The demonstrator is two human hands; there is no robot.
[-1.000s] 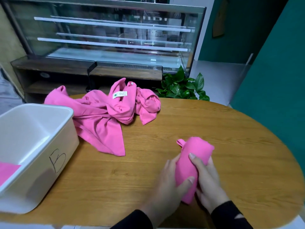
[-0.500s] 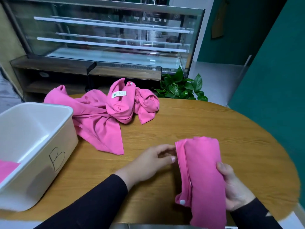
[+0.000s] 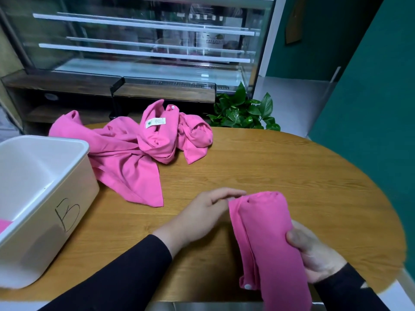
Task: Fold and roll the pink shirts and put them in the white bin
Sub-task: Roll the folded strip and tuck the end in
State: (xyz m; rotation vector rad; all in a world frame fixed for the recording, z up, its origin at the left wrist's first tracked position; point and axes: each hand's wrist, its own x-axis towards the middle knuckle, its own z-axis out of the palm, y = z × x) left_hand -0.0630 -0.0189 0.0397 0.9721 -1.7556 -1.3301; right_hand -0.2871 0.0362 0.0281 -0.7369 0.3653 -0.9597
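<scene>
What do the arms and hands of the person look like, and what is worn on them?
Both arms wear long black sleeves of plain cloth that end at the wrists. The left hand and the right hand are bare: no gloves, rings, watch or bracelet show. A small pale mark shows on the right sleeve near the cuff.

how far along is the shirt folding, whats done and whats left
Done: a bit of pink cloth shows inside the white bin, at its lower left, likely a shirt already put away. In hand: a folded shirt, held by the right hand with the left hand at its top edge, not yet in the bin. Left: the crumpled pink pile on the table is unfolded.
</scene>
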